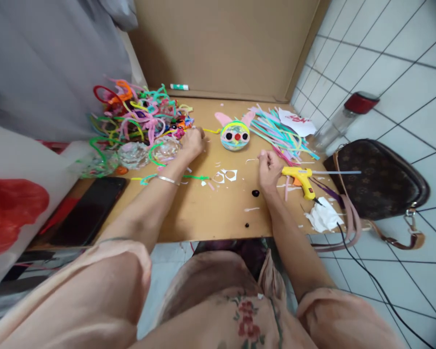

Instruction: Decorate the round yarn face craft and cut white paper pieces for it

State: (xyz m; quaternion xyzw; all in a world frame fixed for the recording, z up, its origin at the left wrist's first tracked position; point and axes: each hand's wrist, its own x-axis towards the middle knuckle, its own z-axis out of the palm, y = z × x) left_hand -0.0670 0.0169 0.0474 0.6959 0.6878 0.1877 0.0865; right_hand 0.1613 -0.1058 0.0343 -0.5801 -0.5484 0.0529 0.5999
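Round, pink-eared, black-eyed craft face point(235, 136) could get knocked if the left hand point(193, 144) snags the thin yellow fuzzy stem point(211, 131) beside it. It sits on the brown wooden tabletop point(210, 213), between and beyond both hands, touching neither. The right hand point(269, 167) curls; whether either grip is closed cannot be told.

A slim silver-coloured bangle point(168, 180) circles the left wrist point(179, 168). The loose pale-peach fabric garment point(199, 310) has wide sleeves point(101, 281) and red, dark-leaved flowers point(247, 309) on its front.
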